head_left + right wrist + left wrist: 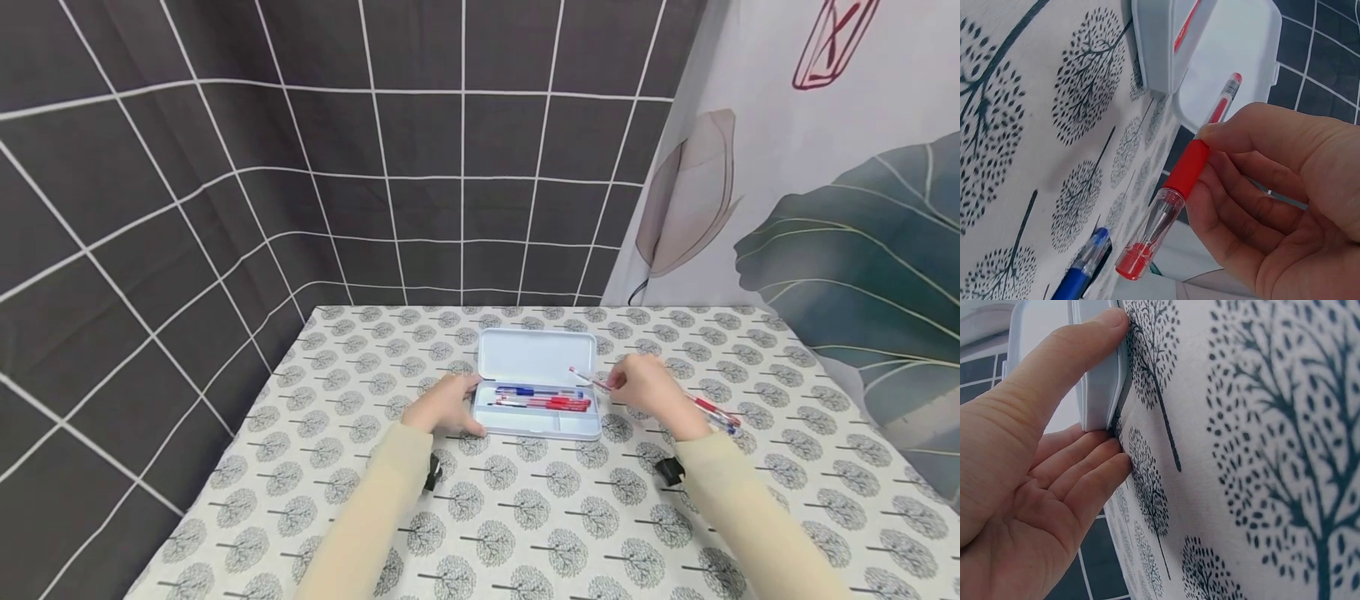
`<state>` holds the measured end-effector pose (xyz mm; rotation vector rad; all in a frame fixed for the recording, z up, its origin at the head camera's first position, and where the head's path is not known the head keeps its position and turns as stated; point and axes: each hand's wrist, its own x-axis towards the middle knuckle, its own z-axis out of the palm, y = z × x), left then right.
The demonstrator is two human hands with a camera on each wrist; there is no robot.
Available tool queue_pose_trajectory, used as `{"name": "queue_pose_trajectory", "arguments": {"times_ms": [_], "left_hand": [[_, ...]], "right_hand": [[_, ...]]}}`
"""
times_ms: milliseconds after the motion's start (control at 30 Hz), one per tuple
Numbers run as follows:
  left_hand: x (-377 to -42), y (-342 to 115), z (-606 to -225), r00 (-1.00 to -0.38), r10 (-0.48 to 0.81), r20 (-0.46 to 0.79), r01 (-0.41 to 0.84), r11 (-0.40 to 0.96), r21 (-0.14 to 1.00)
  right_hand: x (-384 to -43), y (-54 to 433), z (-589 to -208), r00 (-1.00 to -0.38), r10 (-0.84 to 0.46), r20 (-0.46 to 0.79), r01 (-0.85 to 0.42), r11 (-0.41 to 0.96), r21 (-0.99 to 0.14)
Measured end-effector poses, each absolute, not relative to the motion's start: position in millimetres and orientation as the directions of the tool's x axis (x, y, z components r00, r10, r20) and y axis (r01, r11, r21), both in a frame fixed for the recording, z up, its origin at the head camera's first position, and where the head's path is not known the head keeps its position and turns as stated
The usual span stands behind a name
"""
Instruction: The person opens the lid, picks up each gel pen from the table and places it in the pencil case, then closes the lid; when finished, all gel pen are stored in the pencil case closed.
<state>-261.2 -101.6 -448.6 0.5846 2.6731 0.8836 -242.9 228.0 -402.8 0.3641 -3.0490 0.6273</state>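
the right hand (647,383) pinches a slim transparent pen with a red grip (1186,167) between thumb and bent fingers, the gap closed down to the pen's width; the pen is tilted above the cloth, its narrow end reaching across the right side of a pale blue rectangular pencil case (536,354), which stands open with the lid at the back; the left hand (447,402) has thumb and fingers spread about the case's left end, holding it; as a judgement, the pen is best kept in a light pinch near its middle and turned parallel to the long compartment, clear of the rim and of the blue pen (536,392) and red pens (555,403) lying there, while the left hand keeps the case from sliding; the pens on the cloth (716,412) are partly hidden by the right wrist; how many red pens overlap in the tray is hard to tell; the left fingertips are partly lost behind the case, and both sleeves are cut off below
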Motion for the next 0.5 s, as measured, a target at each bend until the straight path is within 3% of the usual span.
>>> {"name": "queue_pose_trajectory", "arguments": {"times_ms": [500], "left_hand": [[-260.5,-101.7,-448.7,-0.887,0.444,-0.124,0.284,0.738,0.612]], "right_hand": [[-246.0,213.9,-406.0,-0.957,-0.280,0.075,-0.287,0.877,-0.385]]}}
